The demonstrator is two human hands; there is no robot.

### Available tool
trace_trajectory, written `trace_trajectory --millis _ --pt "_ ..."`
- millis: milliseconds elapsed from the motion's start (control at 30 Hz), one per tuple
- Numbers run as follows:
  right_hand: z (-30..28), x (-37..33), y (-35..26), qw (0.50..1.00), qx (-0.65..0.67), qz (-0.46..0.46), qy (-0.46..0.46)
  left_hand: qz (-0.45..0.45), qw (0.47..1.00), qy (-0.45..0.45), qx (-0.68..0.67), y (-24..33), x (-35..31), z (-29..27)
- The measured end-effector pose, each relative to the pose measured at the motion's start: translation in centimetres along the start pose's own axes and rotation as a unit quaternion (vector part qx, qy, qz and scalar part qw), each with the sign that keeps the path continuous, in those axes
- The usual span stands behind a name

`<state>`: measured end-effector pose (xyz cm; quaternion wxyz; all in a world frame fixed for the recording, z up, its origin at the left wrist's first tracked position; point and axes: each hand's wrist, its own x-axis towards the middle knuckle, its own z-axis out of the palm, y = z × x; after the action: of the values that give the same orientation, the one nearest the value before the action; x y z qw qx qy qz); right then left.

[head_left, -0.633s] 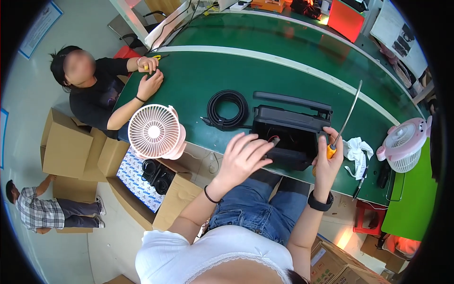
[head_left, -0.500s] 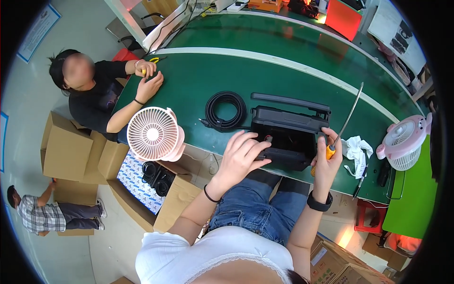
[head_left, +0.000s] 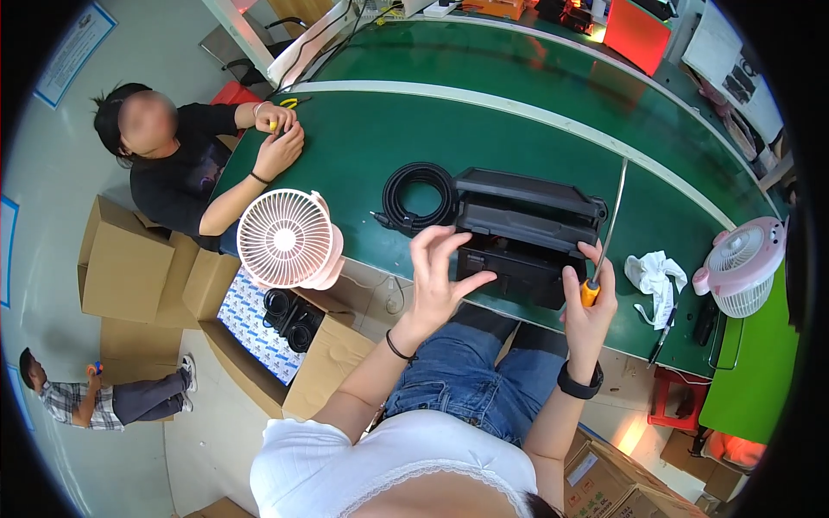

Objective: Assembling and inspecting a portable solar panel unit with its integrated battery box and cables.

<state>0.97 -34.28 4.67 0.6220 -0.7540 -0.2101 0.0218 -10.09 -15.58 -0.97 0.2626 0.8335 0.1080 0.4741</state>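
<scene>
A black hard plastic case [head_left: 518, 274] with a carry handle [head_left: 531, 186] sits at the bench's near edge, its hinged lid [head_left: 527, 223] partly lowered and a dark gap showing under it. At the left end of the case is my left hand [head_left: 439, 281], fingers spread, a fingertip by the lid edge and the thumb across the front. My right hand [head_left: 591, 298] holds a screwdriver [head_left: 591, 292] by its orange handle, the long shank pointing away. Its fingers also touch the right end of the case. A coiled black cable [head_left: 420, 198] lies just left of the case.
A pink fan [head_left: 285, 240] stands on the left, another pink fan [head_left: 738, 259] on the right. White cloth [head_left: 654, 276] and a black pen-like tool [head_left: 662, 335] lie right of my hand. A co-worker [head_left: 194, 164] sits at the far left, beside an open cardboard box [head_left: 259, 371].
The lid and handle have come down toward me, covering more of the case's inside. My left hand has shifted slightly left and its fingers have lifted. The screwdriver shank has swung left, more upright.
</scene>
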Motion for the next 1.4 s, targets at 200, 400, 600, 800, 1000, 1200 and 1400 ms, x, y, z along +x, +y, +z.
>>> trace_trajectory --millis 200,400,600,800,1000,1200,1400 --pt "-0.2 -0.3 3.5 1.0 -0.01 -0.026 0.006 -0.103 0.989 0.009 -0.108 0.2 -0.4 1.4" --pt "0.1 -0.2 4.7 0.998 -0.041 -0.048 0.026 -0.139 0.979 0.007 -0.152 1.1 0.2 1.9" --pt "0.2 -0.2 4.3 0.999 -0.017 -0.014 0.025 -0.036 0.997 -0.029 -0.054 1.5 0.7 1.6" --pt "0.3 -0.1 4.1 0.999 -0.015 -0.015 0.026 -0.042 0.996 -0.027 -0.072 0.9 1.9 1.1" --pt "0.2 0.1 4.9 0.999 0.002 -0.029 0.023 -0.046 0.99 -0.039 -0.131 0.6 3.0 1.2" --pt "0.3 0.4 4.8 0.997 -0.034 -0.053 0.032 -0.055 0.978 -0.024 -0.197 -0.8 1.1 2.8" --pt "0.3 -0.2 5.3 0.995 -0.072 -0.054 0.047 -0.078 0.975 0.003 -0.207 -0.1 0.6 3.1"
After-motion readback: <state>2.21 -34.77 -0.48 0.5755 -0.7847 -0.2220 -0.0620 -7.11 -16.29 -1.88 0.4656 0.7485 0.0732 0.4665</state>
